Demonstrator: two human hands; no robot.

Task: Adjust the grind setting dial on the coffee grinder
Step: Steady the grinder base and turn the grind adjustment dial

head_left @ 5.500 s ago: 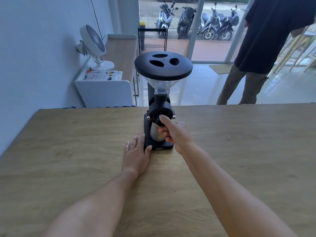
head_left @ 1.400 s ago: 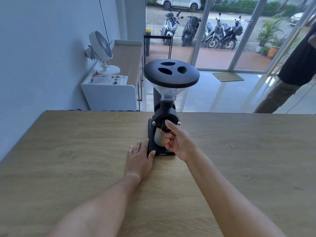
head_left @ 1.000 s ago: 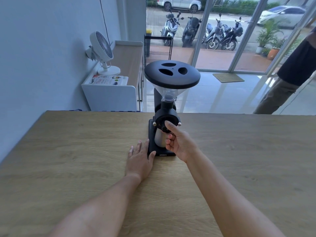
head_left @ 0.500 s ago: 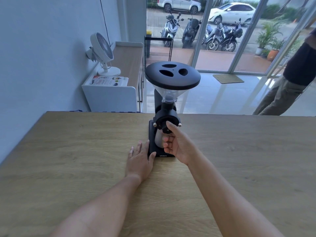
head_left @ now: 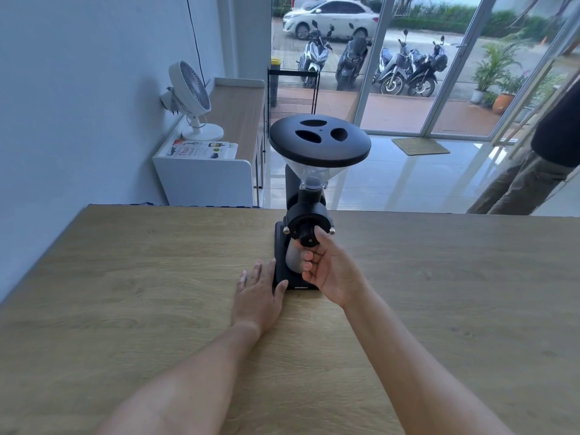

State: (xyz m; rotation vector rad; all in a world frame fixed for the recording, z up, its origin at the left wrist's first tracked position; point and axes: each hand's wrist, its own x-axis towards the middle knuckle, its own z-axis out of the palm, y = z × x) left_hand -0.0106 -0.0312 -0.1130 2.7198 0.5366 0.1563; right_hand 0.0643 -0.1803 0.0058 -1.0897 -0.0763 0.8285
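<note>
Two bare forearms reach forward over the wooden table (head_left: 125, 309). The left hand (head_left: 259, 293) lies flat on the table, fingers spread and holding nothing, its thumb just beside or touching the near-left corner of the grinder's black base (head_left: 281, 277); it looks to be bracing the machine. The right hand (head_left: 332, 271) is raised in front of the grinder (head_left: 309, 215), thumb tip against the right side of the dial (head_left: 306, 237) and the curled fingers underneath, so the dial seems pinched between thumb and fingers, though the contact below is partly hidden. The dial is a small black knob facing the person, mounted on the round burr housing, with the steel cup under it. Its axis runs roughly level, from the machine toward the wearer, so any turn has to be a wrist roll around that line, and the right hand is plainly the one placed for it. Above sits the clear hopper under its wide black lid (head_left: 320, 141).
</note>
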